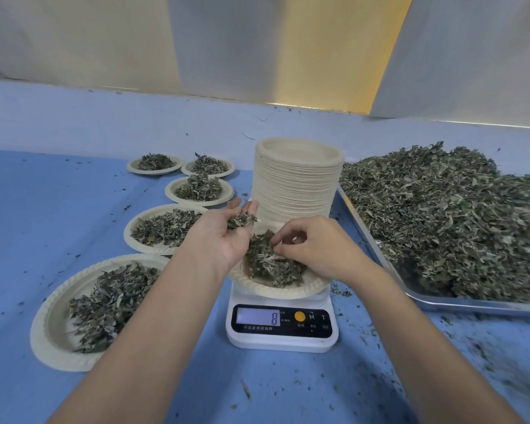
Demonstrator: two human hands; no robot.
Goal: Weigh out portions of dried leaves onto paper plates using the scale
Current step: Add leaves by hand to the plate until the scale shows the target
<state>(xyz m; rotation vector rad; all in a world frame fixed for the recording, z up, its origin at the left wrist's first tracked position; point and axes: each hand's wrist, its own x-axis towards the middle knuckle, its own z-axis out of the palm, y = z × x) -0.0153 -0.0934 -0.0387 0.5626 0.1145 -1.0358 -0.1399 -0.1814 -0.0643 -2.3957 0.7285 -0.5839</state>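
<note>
On the paper plate (pixel 288 291) atop the scale (pixel 282 325), dried leaves (pixel 273 264) are best adjusted in small pinches; some are pinched by the curled right hand (pixel 312 243); spares are cradled in the flat, upturned left hand (pixel 227 231); neither should be rested on the plate.

Bare left hand (pixel 227 237), bare right hand (pixel 315 246), bare forearms (pixel 153 316)

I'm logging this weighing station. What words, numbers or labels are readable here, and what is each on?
"8": display of the scale.
"M": scale's panel, right of the orange button.
"T": same panel, right of the M.
Chinese print under the display and tiny button captions: too blurred to read.
</note>
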